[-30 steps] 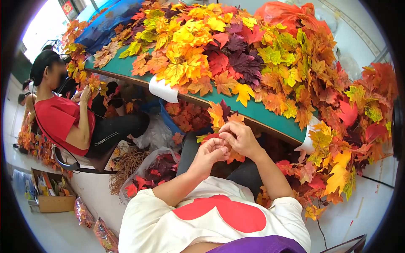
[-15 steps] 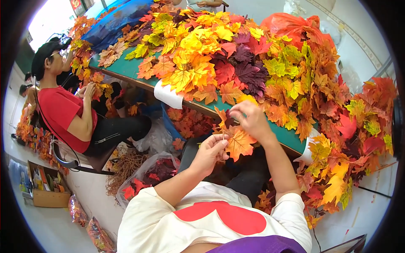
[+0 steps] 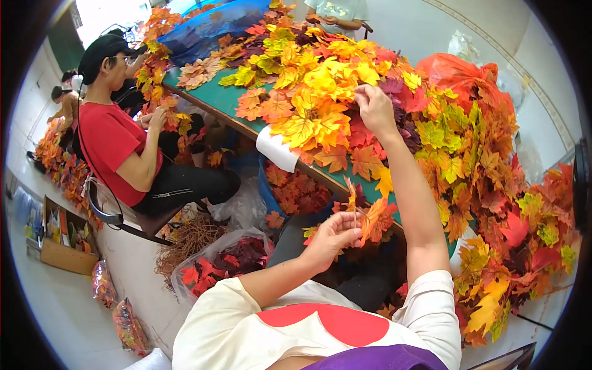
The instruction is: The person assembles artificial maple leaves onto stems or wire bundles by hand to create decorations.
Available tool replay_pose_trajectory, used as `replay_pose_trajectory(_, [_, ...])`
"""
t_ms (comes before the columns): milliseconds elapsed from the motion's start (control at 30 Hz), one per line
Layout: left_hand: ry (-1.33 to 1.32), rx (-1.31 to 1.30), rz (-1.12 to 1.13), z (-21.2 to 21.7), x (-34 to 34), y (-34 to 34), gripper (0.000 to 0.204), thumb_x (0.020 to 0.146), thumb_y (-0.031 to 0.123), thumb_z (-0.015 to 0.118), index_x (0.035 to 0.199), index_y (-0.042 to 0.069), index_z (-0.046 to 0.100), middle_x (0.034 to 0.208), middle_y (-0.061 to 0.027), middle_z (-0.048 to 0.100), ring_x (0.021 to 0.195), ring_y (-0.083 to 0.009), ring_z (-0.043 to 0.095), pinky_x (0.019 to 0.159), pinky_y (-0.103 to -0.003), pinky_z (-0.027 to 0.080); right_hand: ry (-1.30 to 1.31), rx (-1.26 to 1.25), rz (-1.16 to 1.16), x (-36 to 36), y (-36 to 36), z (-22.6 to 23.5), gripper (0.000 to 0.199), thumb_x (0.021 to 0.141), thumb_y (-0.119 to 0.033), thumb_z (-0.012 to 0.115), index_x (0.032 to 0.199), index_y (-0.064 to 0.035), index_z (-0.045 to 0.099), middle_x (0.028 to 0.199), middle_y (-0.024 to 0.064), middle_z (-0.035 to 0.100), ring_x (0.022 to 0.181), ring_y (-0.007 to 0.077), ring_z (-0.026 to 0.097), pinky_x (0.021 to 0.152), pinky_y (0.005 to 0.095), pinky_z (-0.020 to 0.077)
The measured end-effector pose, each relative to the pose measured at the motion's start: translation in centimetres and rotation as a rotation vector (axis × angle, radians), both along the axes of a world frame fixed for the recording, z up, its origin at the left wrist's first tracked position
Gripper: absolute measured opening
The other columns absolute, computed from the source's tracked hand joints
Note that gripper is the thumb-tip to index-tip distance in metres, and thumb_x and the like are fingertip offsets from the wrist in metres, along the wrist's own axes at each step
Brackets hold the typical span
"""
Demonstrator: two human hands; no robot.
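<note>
Low in front of me, my left hand [image 3: 336,242] pinches the stem of an artificial maple leaf bunch [image 3: 374,219]. Its leaves are orange, with yellow and red around them. Farther out, my right hand [image 3: 376,112] reaches over the heap on the table, fingers curled together at the edge of yellow artificial leaves [image 3: 320,117]. What those fingertips hold, if anything, is hidden. Dark purple leaves [image 3: 407,131] lie just beside that wrist, and yellow-green leaves [image 3: 441,137] are to the right.
The green table [image 3: 217,97] carries heaped leaves, with a white paper roll [image 3: 276,148] at its near edge. A red plastic bag [image 3: 453,73] stands at the far right. A co-worker in a red shirt [image 3: 111,148] sits left. Below are a blue tub [image 3: 269,196] and a clear bag [image 3: 185,271].
My right hand has left the leaf bunch beside my left hand and moved up and away onto the heap. The left hand keeps hold of its bunch. The whole view has shifted slightly.
</note>
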State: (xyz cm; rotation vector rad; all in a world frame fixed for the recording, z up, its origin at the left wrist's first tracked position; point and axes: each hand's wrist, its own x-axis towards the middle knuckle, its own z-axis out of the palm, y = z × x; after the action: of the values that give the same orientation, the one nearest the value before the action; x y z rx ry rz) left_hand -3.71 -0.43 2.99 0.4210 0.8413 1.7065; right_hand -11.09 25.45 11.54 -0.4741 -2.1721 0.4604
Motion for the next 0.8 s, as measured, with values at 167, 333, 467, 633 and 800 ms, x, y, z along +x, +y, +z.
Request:
replay_pose_trajectory(167, [0.034, -0.003, -0.032, -0.5, -0.5, -0.7, 0.032, 0.083, 0.007, 0.058, 0.113, 0.002, 0.047, 0.093, -0.0018, 0.052, 0.080, -0.0081, 0.053, 0.069, -0.021, 0.046, -0.018, 0.477, -0.109, -4.7, 1.8, 1.4, 0.012, 0.078, -0.013, 0.055, 0.084, -0.0120, 0.065, 0.106, 0.0090, 0.058, 0.101, 0.0259, 0.051, 0.084, 0.0354, 0.0415])
replay_pose_trajectory(333, [0.028, 0.014, -0.088, -0.9, -0.9, -0.7, 0.036, 0.083, 0.008, 0.058, 0.116, 0.002, 0.046, 0.093, -0.0015, 0.052, 0.078, -0.0076, 0.054, 0.069, -0.021, 0.046, -0.191, 0.648, -0.204, -8.5, 4.0, 0.1, 0.017, 0.079, -0.017, 0.051, 0.085, -0.0159, 0.067, 0.122, 0.0070, 0.050, 0.117, 0.0234, 0.041, 0.094, 0.0378, 0.0325])
replay_pose_trajectory(467, [0.031, -0.005, -0.116, -1.1, -1.2, -0.7, 0.036, 0.083, 0.008, 0.059, 0.116, 0.002, 0.045, 0.096, -0.0024, 0.053, 0.077, -0.0081, 0.054, 0.069, -0.021, 0.046, -0.324, 0.646, -0.371, -10.8, 6.5, -1.2, 0.021, 0.082, -0.021, 0.047, 0.084, -0.0160, 0.067, 0.124, 0.0057, 0.048, 0.120, 0.0227, 0.038, 0.095, 0.0415, 0.0300])
replay_pose_trajectory(633, [-0.002, -0.015, -0.126, -0.5, -1.6, -1.0, 0.036, 0.084, 0.009, 0.058, 0.116, 0.000, 0.045, 0.095, -0.0027, 0.052, 0.077, -0.0091, 0.054, 0.070, -0.022, 0.046, -0.408, 0.512, -0.339, -10.4, 8.1, -1.2, 0.020, 0.079, -0.024, 0.052, 0.071, -0.0164, 0.068, 0.090, 0.0026, 0.061, 0.105, 0.0185, 0.049, 0.091, 0.0356, 0.0337])
replay_pose_trajectory(800, [0.014, -0.028, -0.103, -1.1, -1.6, -1.3, 0.031, 0.085, 0.010, 0.057, 0.113, 0.001, 0.047, 0.090, -0.0023, 0.053, 0.073, -0.0097, 0.054, 0.069, -0.024, 0.047, 0.111, 0.273, -0.149, -7.3, 8.8, 0.3, 0.011, 0.067, -0.020, 0.069, 0.070, -0.0095, 0.066, 0.095, 0.0067, 0.064, 0.092, 0.0271, 0.056, 0.082, 0.0401, 0.0417])
